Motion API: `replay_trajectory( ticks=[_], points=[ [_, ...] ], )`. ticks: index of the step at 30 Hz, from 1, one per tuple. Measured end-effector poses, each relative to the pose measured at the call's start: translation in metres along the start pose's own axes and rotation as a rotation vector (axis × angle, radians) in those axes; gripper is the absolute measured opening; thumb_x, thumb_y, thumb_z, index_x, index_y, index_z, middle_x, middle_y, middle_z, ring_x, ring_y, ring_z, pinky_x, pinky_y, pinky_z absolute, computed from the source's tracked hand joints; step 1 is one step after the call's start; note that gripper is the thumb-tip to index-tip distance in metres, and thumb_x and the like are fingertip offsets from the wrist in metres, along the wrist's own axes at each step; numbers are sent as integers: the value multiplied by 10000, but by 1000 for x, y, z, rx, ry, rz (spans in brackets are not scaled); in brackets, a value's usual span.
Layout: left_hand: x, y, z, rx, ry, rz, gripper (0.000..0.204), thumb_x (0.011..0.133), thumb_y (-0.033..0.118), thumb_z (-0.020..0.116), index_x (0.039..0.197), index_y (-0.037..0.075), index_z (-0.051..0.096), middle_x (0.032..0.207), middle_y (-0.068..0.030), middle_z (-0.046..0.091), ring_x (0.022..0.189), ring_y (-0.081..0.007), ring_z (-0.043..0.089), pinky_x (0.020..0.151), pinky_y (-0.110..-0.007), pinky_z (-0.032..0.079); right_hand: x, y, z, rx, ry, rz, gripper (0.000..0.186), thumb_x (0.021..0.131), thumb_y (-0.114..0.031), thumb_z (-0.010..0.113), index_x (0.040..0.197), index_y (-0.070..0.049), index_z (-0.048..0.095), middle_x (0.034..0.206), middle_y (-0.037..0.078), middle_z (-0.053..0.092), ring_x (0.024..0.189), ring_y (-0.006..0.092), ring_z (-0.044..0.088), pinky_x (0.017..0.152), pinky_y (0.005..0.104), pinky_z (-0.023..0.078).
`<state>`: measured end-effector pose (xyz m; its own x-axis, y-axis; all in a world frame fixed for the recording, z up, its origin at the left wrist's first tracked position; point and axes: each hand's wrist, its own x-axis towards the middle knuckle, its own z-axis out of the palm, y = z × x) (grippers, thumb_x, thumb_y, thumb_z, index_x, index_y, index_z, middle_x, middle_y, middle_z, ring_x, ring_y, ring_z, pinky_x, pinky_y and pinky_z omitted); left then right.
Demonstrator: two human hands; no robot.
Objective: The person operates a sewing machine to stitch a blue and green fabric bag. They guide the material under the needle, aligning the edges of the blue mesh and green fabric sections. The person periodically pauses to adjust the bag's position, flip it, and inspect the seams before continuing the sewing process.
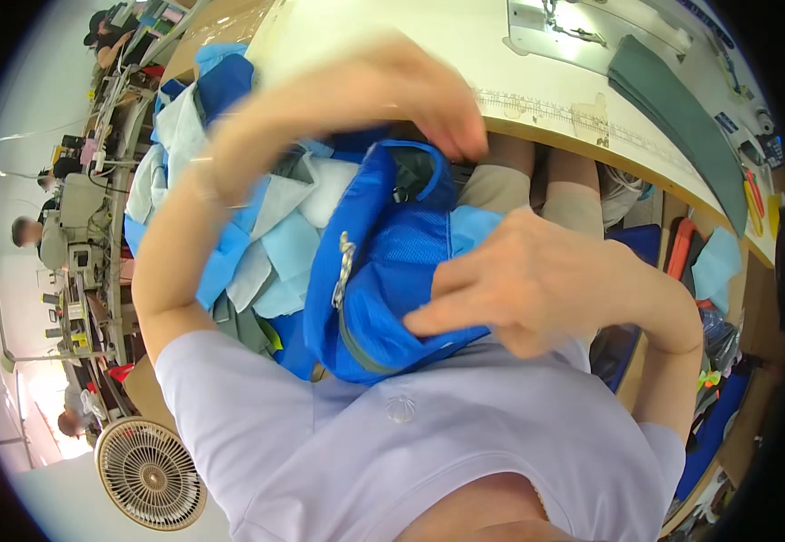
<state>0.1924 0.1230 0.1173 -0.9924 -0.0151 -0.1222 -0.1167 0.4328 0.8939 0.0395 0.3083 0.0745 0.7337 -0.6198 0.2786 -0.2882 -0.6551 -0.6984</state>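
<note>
A blue backpack (394, 275) lies tilted across my lap, with a mesh panel, a grey zipper line, a patterned cord pull (344, 267) and a looped strap at its top. My right hand (523, 285) is on its right side, fingers bent against the blue fabric; the gripped spot is partly hidden beneath them. Above the top of the backpack, near the table edge, my left hand (442, 107) is raised with its fingers curving down. Motion blurs it, and whether it holds anything is not visible.
Blue, white and grey cloth pieces (275, 239) are heaped left of the backpack. Ahead runs a table edge with a printed ruler (537, 101), a sewing machine (564, 27), folded dark green fabric (677, 117) and red-handled scissors (753, 200). A fan (150, 473) stands lower left.
</note>
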Motion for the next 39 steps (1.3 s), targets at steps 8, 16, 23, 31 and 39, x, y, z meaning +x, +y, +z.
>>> replay_trajectory(
  ticks=[8,16,23,31,39],
  points=[
    [-2,-61,84,-302,-450,-384,562,1051,449,448,1053,-25,750,1059,-137,734,1117,-236,616,1060,-321,404,-49,2,-17,-92,116,-48,403,620,7,666,993,-126,738,1081,46,704,826,247,672,619,377,534],
    [-28,-40,53,175,-259,-413,352,922,317,696,996,-25,739,850,-81,695,765,-128,624,690,-281,474,-45,36,-19,12,265,-138,455,612,73,632,1032,-65,740,1234,176,658,1135,354,647,915,390,549],
    [-64,0,15,-435,696,-56,282,846,170,659,1027,-44,689,854,-31,669,766,-61,585,671,-198,423,-39,74,-20,854,579,246,305,839,-32,738,1136,34,716,1211,135,684,1074,199,649,961,329,502],
    [-117,64,-45,414,321,-624,165,830,112,766,839,-42,706,719,27,578,702,-58,493,628,-249,390,-47,101,-17,752,59,432,264,856,-182,803,997,34,746,875,72,742,802,88,621,748,278,501],
    [-13,126,-194,1220,237,-759,241,894,243,713,923,4,721,819,-53,656,746,-113,613,711,-307,502,30,123,54,997,383,298,310,929,-262,728,905,47,723,708,18,644,686,70,593,613,266,473]
  ],
)
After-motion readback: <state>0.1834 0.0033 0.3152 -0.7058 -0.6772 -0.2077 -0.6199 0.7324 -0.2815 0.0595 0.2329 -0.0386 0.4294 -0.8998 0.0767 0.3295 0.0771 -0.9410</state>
